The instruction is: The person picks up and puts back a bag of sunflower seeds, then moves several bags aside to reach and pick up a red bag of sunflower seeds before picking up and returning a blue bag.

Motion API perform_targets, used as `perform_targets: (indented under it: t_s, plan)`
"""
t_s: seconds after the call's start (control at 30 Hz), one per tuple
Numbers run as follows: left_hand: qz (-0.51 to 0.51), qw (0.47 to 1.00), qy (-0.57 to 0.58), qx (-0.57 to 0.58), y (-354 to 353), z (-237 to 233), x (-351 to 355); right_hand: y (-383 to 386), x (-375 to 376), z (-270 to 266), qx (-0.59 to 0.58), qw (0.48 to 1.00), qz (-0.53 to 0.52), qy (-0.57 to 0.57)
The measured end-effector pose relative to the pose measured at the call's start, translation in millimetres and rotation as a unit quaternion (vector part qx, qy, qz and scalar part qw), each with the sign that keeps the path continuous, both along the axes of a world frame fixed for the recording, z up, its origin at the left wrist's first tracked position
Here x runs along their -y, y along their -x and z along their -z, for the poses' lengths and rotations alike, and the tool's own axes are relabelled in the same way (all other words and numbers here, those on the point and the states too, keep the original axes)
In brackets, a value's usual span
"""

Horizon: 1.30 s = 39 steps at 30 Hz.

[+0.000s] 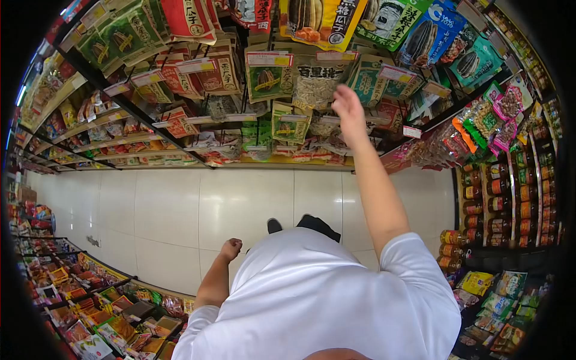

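My right hand (348,114) reaches up to the snack rack with its fingers partly stretched out and nothing held in them. Its fingertips overlap the right edge of a clear bag of pale seeds (315,84) hanging from the rack. Just right of the fingers hangs a teal seed packet (369,79), and to the left of the bag a green melon-seed packet (268,81). Down at my left side, my left hand (231,248) hangs over the floor with its fingers curled in, no object showing in it.
Price-tag rails (270,59) stick out between the hanging packets. Large seed bags such as a yellow one (321,21) hang at the top. Jars (498,204) line the right shelves. Packaged foods (114,312) fill a display behind me on the left. Tiled floor (162,210) lies below.
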<state>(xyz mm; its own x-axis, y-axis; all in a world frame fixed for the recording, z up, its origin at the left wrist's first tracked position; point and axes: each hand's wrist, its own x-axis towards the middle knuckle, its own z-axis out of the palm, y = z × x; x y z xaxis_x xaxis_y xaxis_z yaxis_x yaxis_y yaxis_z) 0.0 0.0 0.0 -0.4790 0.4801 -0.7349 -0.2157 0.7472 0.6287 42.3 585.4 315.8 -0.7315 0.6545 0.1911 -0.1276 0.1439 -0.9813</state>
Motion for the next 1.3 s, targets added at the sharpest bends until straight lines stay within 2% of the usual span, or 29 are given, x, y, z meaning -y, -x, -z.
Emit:
perform_targets:
  t_s: [0.03, 0.07, 0.1, 0.2, 0.27, 0.3, 0.37, 0.43, 0.5, 0.57, 0.63, 0.7, 0.73, 0.8, 0.83, 0.9, 0.97, 1.03, 1.17, 1.23, 1.3]
  plan:
    - [-0.007, 1.000, 0.009, -0.015, 2, -5, 2, 19, -5, -13, -0.017, 0.999, 0.050, 0.011]
    - [-0.014, 0.999, 0.020, -0.029, 4, -9, 6, 36, -17, -13, 0.018, 0.996, 0.089, -0.004]
    - [-0.020, 0.999, 0.030, -0.024, -20, -20, 18, 29, -17, -16, 0.024, 0.996, 0.083, 0.006]
    - [-0.088, 0.994, 0.065, -0.003, -19, -33, 18, 50, -27, -31, 0.080, 0.991, 0.106, 0.027]
    - [-0.165, 0.983, 0.065, 0.043, -18, -52, 10, 61, -39, -19, 0.106, 0.987, 0.118, 0.003]
    - [-0.168, 0.983, 0.068, 0.041, -15, -60, 2, 64, -46, -12, 0.136, 0.981, 0.136, -0.025]
    - [-0.218, 0.975, 0.016, 0.030, -5, -76, -18, 63, -53, 4, 0.124, 0.986, 0.110, -0.016]
    - [-0.221, 0.973, -0.060, -0.002, 13, -99, -58, 59, -58, 10, 0.107, 0.990, 0.088, -0.007]
    - [-0.197, 0.973, -0.116, -0.038, 37, -141, -121, 53, -58, 11, 0.170, 0.983, 0.046, -0.057]
    - [-0.153, 0.966, -0.194, -0.074, 63, -180, -189, 54, -53, 30, 0.125, 0.988, 0.031, -0.085]
    - [-0.096, 0.943, -0.290, -0.131, 85, -219, -256, 56, -47, 44, 0.060, 0.998, -0.009, -0.021]
    - [-0.094, 0.912, -0.363, -0.163, 97, -264, -320, 55, -19, 37, -0.021, 0.999, 0.037, -0.008]
    - [-0.082, 0.914, -0.360, -0.166, 100, -281, -348, 54, -9, 34, -0.012, 0.999, 0.042, 0.006]
    - [-0.212, 0.887, -0.389, -0.134, 106, -304, -390, 45, 11, 21, -0.004, 0.997, 0.067, -0.033]
    - [-0.198, 0.891, -0.384, -0.137, 110, -306, -400, 43, 20, 14, -0.003, 0.994, 0.091, -0.065]
    - [-0.226, 0.869, -0.438, 0.049, 117, -305, -410, 32, 35, -5, -0.007, 0.996, 0.081, -0.047]
    - [-0.190, 0.887, -0.412, 0.090, 122, -292, -410, 22, 44, -17, -0.062, 0.990, 0.095, -0.082]
    - [-0.223, 0.854, -0.436, 0.175, 119, -288, -405, 19, 49, -17, -0.058, 0.989, 0.098, -0.097]
    - [-0.267, 0.839, -0.433, 0.194, 117, -296, -403, 21, 49, -14, -0.025, 0.998, 0.060, -0.014]
    - [-0.257, 0.839, -0.441, 0.187, 126, -291, -395, 20, 45, -9, -0.037, 0.998, -0.006, 0.057]
    - [-0.245, 0.839, -0.451, 0.182, 131, -291, -390, 24, 30, 5, -0.078, 0.996, -0.021, 0.046]
